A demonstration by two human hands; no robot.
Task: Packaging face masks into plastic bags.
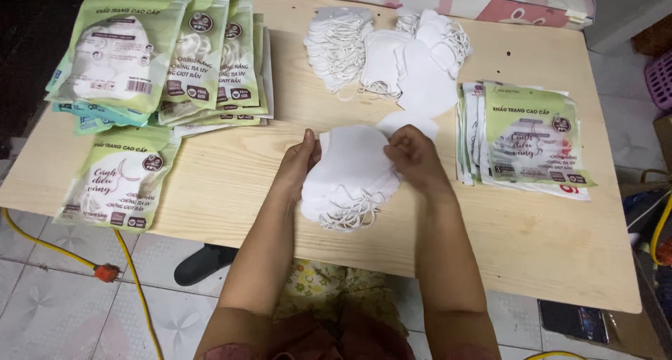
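Both hands hold a small stack of white face masks [348,169] over the middle of a low wooden table [532,227]. My left hand [299,161] grips the stack's left edge. My right hand [411,157] pinches its upper right corner. The masks' white ear loops [350,213] hang out at the bottom of the stack. A single white mask [413,120] lies flat just behind my right hand.
Loose white masks [388,55] are piled at the table's far middle. Green-and-white flat pouches lie stacked at right [528,139], filled ones at far left [168,52] and near left [119,181]. A yellow cable [133,276], a dark slipper [203,262] and a phone [574,321] lie on the tiled floor.
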